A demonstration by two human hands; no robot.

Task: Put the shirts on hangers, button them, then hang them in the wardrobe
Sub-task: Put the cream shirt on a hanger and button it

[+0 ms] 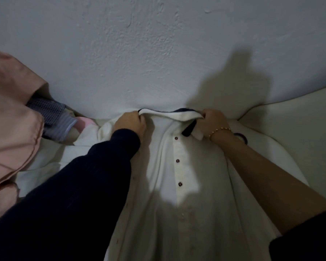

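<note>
White shirt point(177, 194) lies front-up on the bed point(299, 129). Its long axis runs from the bottom edge of the frame up to the collar point(169, 116) at upper centre, where the bed meets the wall point(158, 53). The collar lies crosswise to that axis. The left hand point(130, 123) has its fingers curled round the collar's left end. The right hand point(213, 121) has its fingers clamped on the right end, where a dark lining shows. Neither hand is nearer: each holds its own end, with the neck opening between them.

Three dark buttons point(177, 161) run down the placket below the collar; I cannot tell whether they are fastened. I see no hanger for certain, but a purple curved thing point(242, 138) just beside the right wrist may be part of one. A pile of clothes point(53, 117) sits at the left of the frame, apart from the shirt. Any hanger would likely have to enter through the neck opening, along the shirt's long axis.
</note>
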